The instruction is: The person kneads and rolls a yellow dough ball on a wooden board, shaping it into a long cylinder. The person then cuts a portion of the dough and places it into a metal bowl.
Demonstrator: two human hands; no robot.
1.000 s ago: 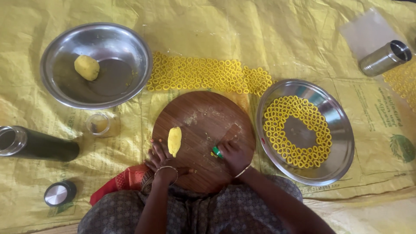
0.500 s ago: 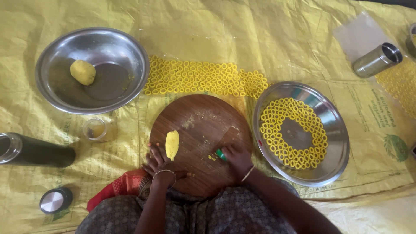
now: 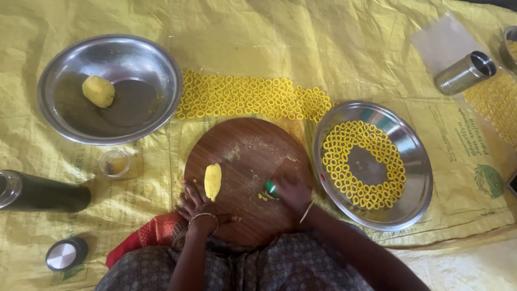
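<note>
Dough (image 3: 212, 181), a yellow oblong, lies on the round wooden board (image 3: 242, 145) touching the flat left hand (image 3: 195, 203), while the right hand (image 3: 290, 191) grips a small green cutter (image 3: 270, 188), apparently mid-way shaping rings, needing more dough rolled.
</note>
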